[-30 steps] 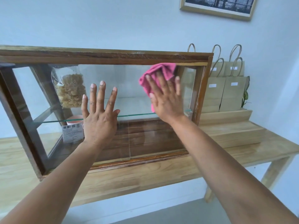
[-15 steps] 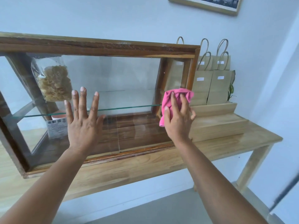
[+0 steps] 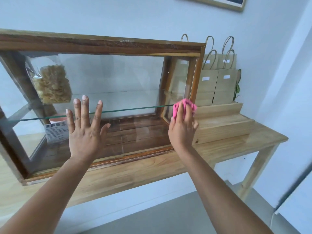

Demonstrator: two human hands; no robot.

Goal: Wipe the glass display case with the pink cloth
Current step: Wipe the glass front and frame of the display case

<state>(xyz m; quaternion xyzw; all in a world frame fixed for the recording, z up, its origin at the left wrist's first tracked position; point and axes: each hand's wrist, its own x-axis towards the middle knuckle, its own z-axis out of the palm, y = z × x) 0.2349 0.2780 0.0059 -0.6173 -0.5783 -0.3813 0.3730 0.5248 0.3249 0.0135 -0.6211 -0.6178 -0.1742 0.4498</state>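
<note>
**Two hands at one glass display case, pink cloth at its right end**

One wood-framed glass display case (image 3: 104,48) stands along the back of a pale wooden surface (image 3: 135,171), reaching toward the surface's left edge. Inside it, at the left end, one clear bag of pale dried food (image 3: 52,85) leans on the glass shelf, and below the shelf stand one pink pot (image 3: 57,119) and one printed label card (image 3: 56,132).

The left hand (image 3: 85,132) lies flat on the front glass, fingers spread apart and holding nothing. It rests on the left half of the pane, as it did a second ago.

The right hand (image 3: 183,127) is closed around one bunched pink cloth (image 3: 185,107), pressing it against the case's lower right corner post. A second ago the cloth was spread under a flat palm high on the glass near the top right corner; half a second ago it was gathered at mid height. It now sits lower and further right.

Toward the surface's right edge, four brown paper bags (image 3: 224,85) with handles stand on one stepped wooden riser (image 3: 224,120), beside the case.
</note>
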